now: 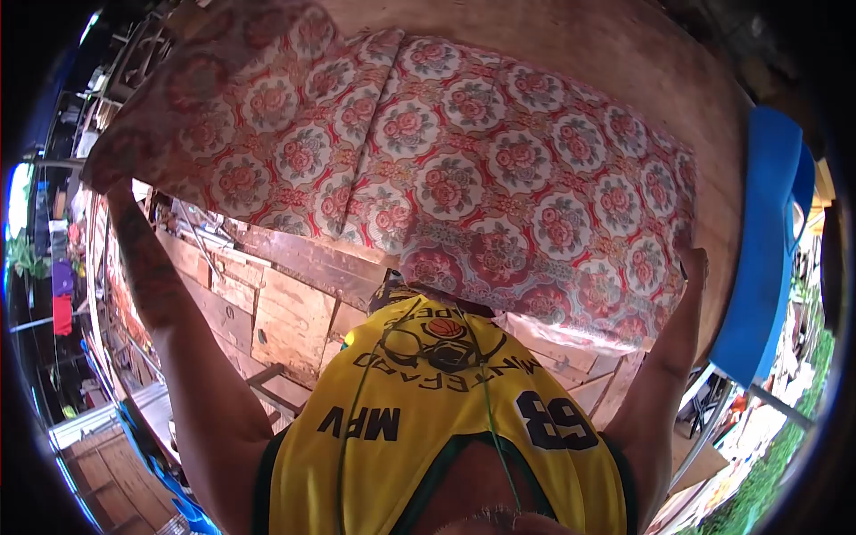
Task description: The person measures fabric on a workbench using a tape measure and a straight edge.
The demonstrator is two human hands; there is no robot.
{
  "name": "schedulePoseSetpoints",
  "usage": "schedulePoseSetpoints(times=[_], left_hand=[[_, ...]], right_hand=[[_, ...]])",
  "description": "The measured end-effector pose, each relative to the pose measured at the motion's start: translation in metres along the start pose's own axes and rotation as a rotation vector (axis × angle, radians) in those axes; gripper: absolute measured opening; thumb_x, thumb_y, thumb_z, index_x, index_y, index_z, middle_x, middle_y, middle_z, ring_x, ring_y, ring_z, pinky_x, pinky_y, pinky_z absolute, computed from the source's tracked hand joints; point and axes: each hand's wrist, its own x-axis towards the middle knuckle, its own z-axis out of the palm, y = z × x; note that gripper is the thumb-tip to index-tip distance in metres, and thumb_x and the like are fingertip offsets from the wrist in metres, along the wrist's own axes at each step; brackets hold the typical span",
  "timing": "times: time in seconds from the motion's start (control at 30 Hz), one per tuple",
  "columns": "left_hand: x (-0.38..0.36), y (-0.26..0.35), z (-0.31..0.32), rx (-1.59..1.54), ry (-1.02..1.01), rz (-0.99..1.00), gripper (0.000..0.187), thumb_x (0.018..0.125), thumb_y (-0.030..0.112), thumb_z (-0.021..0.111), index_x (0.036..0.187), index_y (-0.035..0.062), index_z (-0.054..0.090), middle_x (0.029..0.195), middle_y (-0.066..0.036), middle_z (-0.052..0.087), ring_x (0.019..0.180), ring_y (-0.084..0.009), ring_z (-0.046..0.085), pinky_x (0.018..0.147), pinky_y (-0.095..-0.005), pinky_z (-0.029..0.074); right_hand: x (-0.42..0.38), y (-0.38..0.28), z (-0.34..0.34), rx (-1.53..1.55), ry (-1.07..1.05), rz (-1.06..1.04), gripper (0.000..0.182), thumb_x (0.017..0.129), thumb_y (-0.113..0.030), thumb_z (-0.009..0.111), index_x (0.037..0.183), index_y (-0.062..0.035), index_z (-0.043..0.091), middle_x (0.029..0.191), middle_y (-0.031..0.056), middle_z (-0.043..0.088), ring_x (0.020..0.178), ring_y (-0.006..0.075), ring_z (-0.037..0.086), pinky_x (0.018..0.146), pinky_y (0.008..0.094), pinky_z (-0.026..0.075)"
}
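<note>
A wide floral cloth with red and white rose medallions (455, 183) is stretched across in front of me, over a brown wooden surface (571, 36). At the upper left, my left hand (107, 174) is closed on the cloth's left end, where the cloth looks dark and shaded. On the right, my right hand (694, 266) grips the lower right edge of the cloth. A fold line runs down the cloth left of its middle. The near edge hangs close to my yellow jersey (428, 383).
A blue curved sheet (758, 250) stands at the right edge of the wooden surface. Wooden panels (290, 321) lie below the cloth at the left. Green grass (789, 464) shows at the lower right, and hung items (61, 294) at the far left.
</note>
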Motion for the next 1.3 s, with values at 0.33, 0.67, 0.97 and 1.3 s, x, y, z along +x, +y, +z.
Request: schedulePoseSetpoints(times=[0.33, 0.67, 0.97, 1.3], left_hand=[[-0.08, 0.167, 0.095, -0.908, -0.214, -0.307, 0.018, 0.094, 0.016, 0.061, 0.102, 0.0011, 0.067, 0.097, -0.016, 0.071, 0.075, -0.0284, 0.071, 0.063, -0.0358, 0.062], [0.05, 0.031, 0.17, -1.057, -0.289, -0.275, 0.022, 0.096, 0.021, 0.059, 0.106, 0.002, 0.066, 0.102, -0.014, 0.07, 0.085, -0.0287, 0.07, 0.071, -0.0404, 0.06], [0.133, -0.143, 0.143, -0.483, 0.018, -0.272, 0.03, 0.095, 0.021, 0.059, 0.117, 0.0009, 0.059, 0.113, -0.016, 0.065, 0.098, -0.0307, 0.064, 0.082, -0.0409, 0.054], [0.1, -0.245, 0.058, 0.049, 0.047, -0.236, 0.042, 0.095, 0.022, 0.059, 0.129, -0.0003, 0.052, 0.126, -0.018, 0.06, 0.112, -0.0328, 0.058, 0.095, -0.0414, 0.046]], right_hand=[[-0.046, -0.042, -0.022, 0.035, 0.187, -0.223, 0.053, 0.098, -0.047, 0.048, 0.085, 0.0006, 0.067, 0.086, 0.0266, 0.067, 0.087, 0.0458, 0.064, 0.076, 0.0548, 0.047], [0.0, -0.007, 0.004, -0.061, 0.606, -0.035, 0.043, 0.092, -0.05, 0.057, 0.104, -0.0116, 0.071, 0.103, 0.0194, 0.069, 0.099, 0.0411, 0.066, 0.081, 0.0514, 0.052], [-0.143, -0.129, -0.068, -0.26, 0.525, 0.503, 0.045, 0.09, -0.048, 0.054, 0.125, -0.0226, 0.064, 0.127, 0.0137, 0.062, 0.119, 0.0344, 0.06, 0.092, 0.0549, 0.048], [-0.299, -0.374, 0.029, 0.038, 0.374, -0.217, 0.024, 0.092, -0.031, 0.06, 0.113, -0.0201, 0.066, 0.108, 0.0134, 0.064, 0.093, 0.0337, 0.068, 0.073, 0.0516, 0.058]])
